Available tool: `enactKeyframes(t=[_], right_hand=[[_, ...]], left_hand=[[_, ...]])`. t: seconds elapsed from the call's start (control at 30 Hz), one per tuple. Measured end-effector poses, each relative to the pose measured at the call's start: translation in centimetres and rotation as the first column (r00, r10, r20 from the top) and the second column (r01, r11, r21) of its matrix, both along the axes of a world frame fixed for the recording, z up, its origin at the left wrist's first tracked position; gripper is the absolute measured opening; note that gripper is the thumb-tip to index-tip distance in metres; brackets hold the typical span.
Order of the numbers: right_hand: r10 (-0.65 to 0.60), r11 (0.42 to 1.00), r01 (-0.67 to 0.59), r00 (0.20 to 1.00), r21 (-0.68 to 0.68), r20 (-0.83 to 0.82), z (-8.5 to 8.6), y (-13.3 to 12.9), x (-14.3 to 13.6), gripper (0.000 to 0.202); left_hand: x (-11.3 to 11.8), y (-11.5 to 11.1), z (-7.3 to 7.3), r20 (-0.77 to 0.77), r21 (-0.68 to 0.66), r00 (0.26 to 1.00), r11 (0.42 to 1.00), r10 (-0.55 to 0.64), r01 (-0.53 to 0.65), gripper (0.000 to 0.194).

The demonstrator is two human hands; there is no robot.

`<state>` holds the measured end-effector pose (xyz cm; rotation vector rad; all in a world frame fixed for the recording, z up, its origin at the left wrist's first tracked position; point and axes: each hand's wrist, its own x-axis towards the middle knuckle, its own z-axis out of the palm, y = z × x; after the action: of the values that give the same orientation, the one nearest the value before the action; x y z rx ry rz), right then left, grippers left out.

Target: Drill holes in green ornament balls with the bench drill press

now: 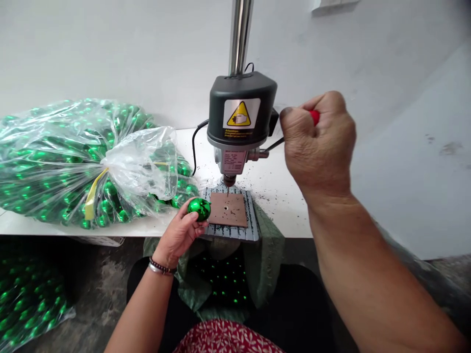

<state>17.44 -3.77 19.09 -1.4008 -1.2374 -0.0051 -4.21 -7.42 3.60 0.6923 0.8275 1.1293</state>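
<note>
A shiny green ball (pixel 199 210) is held in the fingers of my left hand (pixel 180 230), just left of the brown board on the drill press base. My right hand (pixel 320 139) is closed round the red-knobbed lever (pixel 314 117) at the right side of the drill press (pixel 241 113). The thin drill bit (pixel 227 190) points down above the brown board (pixel 235 215), which has a small hole and dark shavings on it. The ball is not under the bit.
A large clear bag (pixel 55 166) of green balls, tied with a yellow strip, fills the left of the white table (pixel 283 206). An open green sack (pixel 267 255) with more balls hangs below the press. Another bag (pixel 29 299) lies at the lower left.
</note>
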Motion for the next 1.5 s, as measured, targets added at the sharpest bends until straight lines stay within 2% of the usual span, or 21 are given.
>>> enactKeyframes(t=[0.1, 0.2, 0.27, 0.4, 0.5, 0.7, 0.8, 0.87, 0.93, 1.03, 1.17, 1.3, 1.5], right_hand=[[0.006, 1.0, -0.006, 1.0, 0.019, -0.008, 0.0, 0.0, 0.0, 0.021], [0.019, 1.0, -0.019, 1.0, 0.024, -0.02, 0.0, 0.1, 0.0, 0.021], [0.034, 0.999, -0.033, 0.999, 0.022, -0.035, 0.0, 0.0, 0.1, 0.022], [0.092, 0.995, -0.09, 0.993, 0.033, -0.076, 0.0, -0.1, 0.2, 0.022], [0.15, 0.988, -0.147, 0.984, 0.042, -0.094, 0.0, -0.1, 0.3, 0.021], [0.148, 0.988, -0.144, 0.987, 0.048, -0.07, 0.2, -0.1, 0.3, 0.025], [0.126, 0.992, -0.124, 0.991, 0.037, -0.05, 0.3, -0.2, 0.3, 0.027], [0.132, 0.991, -0.131, 0.99, 0.025, -0.051, 0.3, -0.3, 0.4, 0.025], [0.134, 0.991, -0.133, 0.99, 0.018, -0.049, 0.3, -0.3, 0.4, 0.024], [0.122, 0.992, -0.121, 0.992, 0.036, -0.044, 0.3, -0.3, 0.4, 0.024], [0.121, 0.992, -0.119, 0.992, 0.047, -0.043, 0.2, -0.4, 0.4, 0.024], [0.088, 0.995, -0.088, 0.996, 0.048, -0.01, -0.3, -0.6, 0.4, 0.024], [0.055, 0.995, -0.057, 0.998, 0.076, 0.03, -1.4, -1.1, 0.4, 0.021]], left_hand=[[0.8, 1.0, 0.0, -0.243, 0.057, 0.97, 0.998, 0.019, -0.006, 0.064], [1.5, 2.5, -0.2, -0.538, 0.151, 0.843, 0.986, 0.025, 0.067, 0.059], [1.8, 3.5, -0.5, -0.649, 0.165, 0.761, 0.978, 0.008, 0.131, 0.056], [2.2, 5.0, -0.9, -0.744, 0.135, 0.664, 0.958, -0.071, 0.254, 0.05], [2.4, 5.6, -1.0, -0.796, 0.153, 0.599, 0.93, -0.085, 0.335, 0.044], [2.9, 6.3, -0.9, -0.897, 0.231, 0.44, 0.899, 0.048, 0.373, 0.047], [3.3, 6.5, -0.6, -0.942, 0.227, 0.322, 0.889, 0.096, 0.397, 0.054], [3.5, 6.7, -0.3, -0.957, 0.212, 0.27, 0.882, 0.102, 0.42, 0.058], [3.7, 6.9, -0.2, -0.962, 0.203, 0.256, 0.876, 0.095, 0.438, 0.061], [4.0, 7.2, -0.2, -0.959, 0.193, 0.275, 0.867, 0.068, 0.459, 0.063], [4.5, 7.3, -0.5, -0.933, 0.193, 0.359, 0.861, 0.013, 0.471, 0.067], [5.0, 6.8, -0.6, -0.894, 0.21, 0.448, 0.884, 0.001, 0.416, 0.065], [5.1, 6.5, -0.4, -0.878, 0.234, 0.479, 0.89, 0.02, 0.392, 0.059]])
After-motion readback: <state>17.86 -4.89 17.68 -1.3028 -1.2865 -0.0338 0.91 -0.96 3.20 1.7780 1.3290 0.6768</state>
